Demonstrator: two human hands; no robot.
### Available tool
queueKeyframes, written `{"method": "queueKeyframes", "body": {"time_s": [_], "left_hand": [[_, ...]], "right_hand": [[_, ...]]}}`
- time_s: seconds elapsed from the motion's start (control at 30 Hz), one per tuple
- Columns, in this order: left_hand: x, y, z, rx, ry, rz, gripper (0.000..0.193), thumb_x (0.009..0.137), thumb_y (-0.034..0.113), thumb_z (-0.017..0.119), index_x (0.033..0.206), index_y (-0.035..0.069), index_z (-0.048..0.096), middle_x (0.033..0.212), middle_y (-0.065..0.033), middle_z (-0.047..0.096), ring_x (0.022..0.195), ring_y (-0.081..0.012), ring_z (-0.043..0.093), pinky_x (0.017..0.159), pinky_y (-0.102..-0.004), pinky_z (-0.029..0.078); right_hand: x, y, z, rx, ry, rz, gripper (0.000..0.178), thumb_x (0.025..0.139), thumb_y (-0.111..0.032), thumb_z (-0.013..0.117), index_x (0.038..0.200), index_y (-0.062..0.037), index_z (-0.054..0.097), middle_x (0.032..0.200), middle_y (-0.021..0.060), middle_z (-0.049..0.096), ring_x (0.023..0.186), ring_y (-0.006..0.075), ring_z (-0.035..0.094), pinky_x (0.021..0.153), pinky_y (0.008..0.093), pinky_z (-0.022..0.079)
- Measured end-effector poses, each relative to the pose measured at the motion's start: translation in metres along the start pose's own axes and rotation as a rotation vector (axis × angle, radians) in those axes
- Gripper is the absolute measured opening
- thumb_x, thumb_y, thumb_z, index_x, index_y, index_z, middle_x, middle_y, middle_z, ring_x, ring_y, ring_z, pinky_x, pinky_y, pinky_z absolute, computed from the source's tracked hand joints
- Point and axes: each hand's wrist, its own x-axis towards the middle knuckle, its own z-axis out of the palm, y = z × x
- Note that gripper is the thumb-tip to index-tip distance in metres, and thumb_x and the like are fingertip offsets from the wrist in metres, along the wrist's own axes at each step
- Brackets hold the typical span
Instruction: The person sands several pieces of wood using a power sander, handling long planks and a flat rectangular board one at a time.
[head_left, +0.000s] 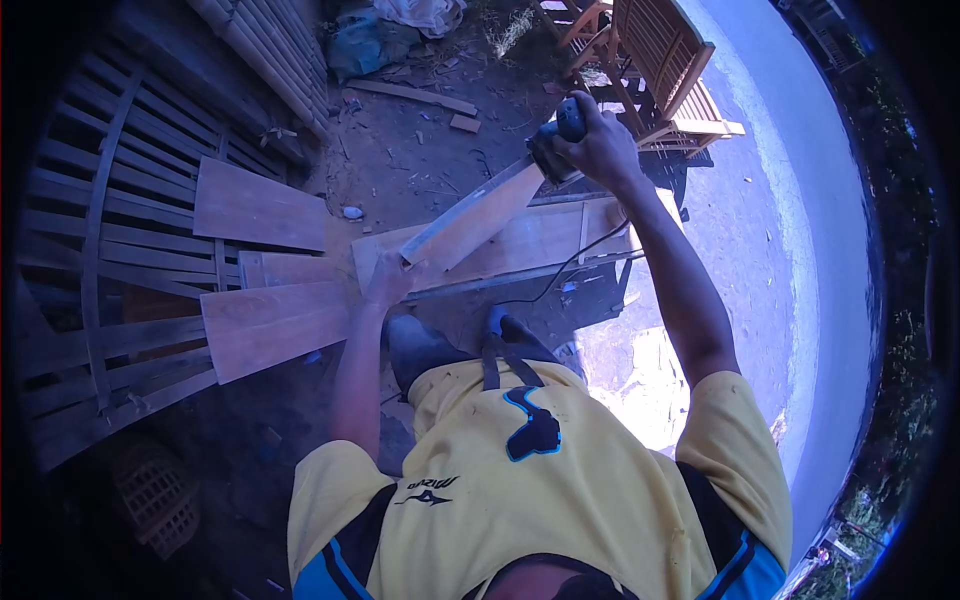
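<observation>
My left hand (392, 278) is closed around the left end of a wooden board (490, 222), which is tilted up on its long edge. At the far right end of that board, my right hand (606, 150) wraps over the top of a dark corded power sander (556, 150). The sander sits against the upper edge of the board; its underside is hidden. Beneath lies a wide wooden plank top (575, 228), and the black cord (560, 272) runs across it and down toward my feet.
On the left, several cut wooden panels (262, 205) rest on a slatted bamboo platform (120, 230). A slatted wooden chair (665, 70) stands at the far right beside a pale paved strip (745, 230). Wood offcuts (415, 97) and plastic bags (370, 45) lie on the dirt ahead.
</observation>
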Motion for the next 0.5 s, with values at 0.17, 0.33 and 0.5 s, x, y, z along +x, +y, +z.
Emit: {"method": "queueKeyframes", "body": {"time_s": [0.17,0.33,0.5], "left_hand": [[-0.001,-0.023,0.017,0.002,0.053,0.027,0.04,0.095,0.029,0.079,0.123,0.0,0.076,0.101,-0.0252,0.079,0.102,-0.0381,0.078,0.085,-0.0462,0.059],[-0.007,-0.019,0.016,0.023,0.037,0.001,0.035,0.097,0.025,0.077,0.121,0.0,0.076,0.105,-0.0239,0.08,0.104,-0.0378,0.078,0.087,-0.0466,0.059],[-0.008,-0.046,0.028,0.013,0.059,0.119,0.028,0.094,0.022,0.076,0.112,0.001,0.076,0.105,-0.0248,0.078,0.103,-0.0431,0.075,0.09,-0.0511,0.059]], "right_hand": [[0.007,-0.01,0.003,-0.033,-0.052,-0.069,0.087,0.082,-0.046,0.085,0.156,-0.0179,0.049,0.117,0.0277,0.07,0.105,0.0466,0.073,0.093,0.0549,0.057],[-0.059,-0.103,0.024,0.007,-0.154,-0.26,0.088,0.087,-0.048,0.082,0.159,-0.0188,0.043,0.114,0.0297,0.064,0.096,0.0505,0.074,0.083,0.0574,0.061],[-0.118,-0.182,0.048,0.16,-0.309,-0.483,0.087,0.086,-0.046,0.084,0.158,-0.0172,0.045,0.108,0.0264,0.061,0.086,0.0517,0.071,0.076,0.0591,0.059]]}}
